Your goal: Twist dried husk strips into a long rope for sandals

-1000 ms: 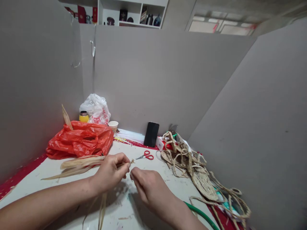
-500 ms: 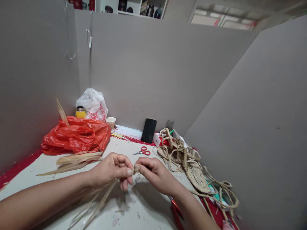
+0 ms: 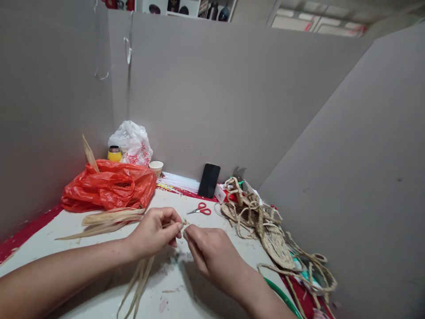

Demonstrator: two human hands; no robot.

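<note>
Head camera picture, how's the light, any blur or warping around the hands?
Head view: even, soft light, with faint shadows on the table under the left hand and right hand; both sharp; wide-angle warping stretches the forearms and tilts the grey walls.

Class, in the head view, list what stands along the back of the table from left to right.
Red plastic bag → yellow jar → white plastic bag → paper cup → black phone → heap of braided straw rope.

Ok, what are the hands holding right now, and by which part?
Both hands pinch dried leaf strips at their upper end: the left hand grips the bundle there, and the right hand pinches the tip beside it. The long ends trail below.
</note>
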